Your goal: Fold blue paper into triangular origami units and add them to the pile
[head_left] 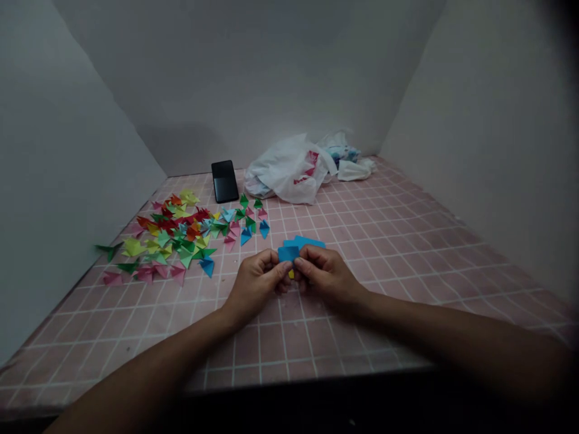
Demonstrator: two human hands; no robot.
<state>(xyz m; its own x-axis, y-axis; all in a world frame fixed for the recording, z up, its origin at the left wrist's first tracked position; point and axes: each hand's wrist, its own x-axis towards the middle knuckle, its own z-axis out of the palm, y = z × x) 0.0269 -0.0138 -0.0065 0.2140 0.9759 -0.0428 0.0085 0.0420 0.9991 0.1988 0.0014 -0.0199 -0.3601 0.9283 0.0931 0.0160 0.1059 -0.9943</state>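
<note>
Between my two hands is a small piece of blue paper (288, 254), held up above the tablecloth. My left hand (259, 276) pinches its left side between thumb and fingers. On the other side, my right hand (332, 278) grips the right edge in the same way. Just behind lie more blue paper sheets (310, 242), partly covered by my hands. A bit of yellow (291, 274) shows below the blue paper, between my fingers; what it is I cannot make out.
Many folded paper figures (158, 247) in several colours spread over the left of the pink checked tablecloth (398, 241). A black phone (225, 181) leans upright at the back. White plastic bags (289, 169) lie beside it. Pale walls (271, 72) enclose the table's back and sides.
</note>
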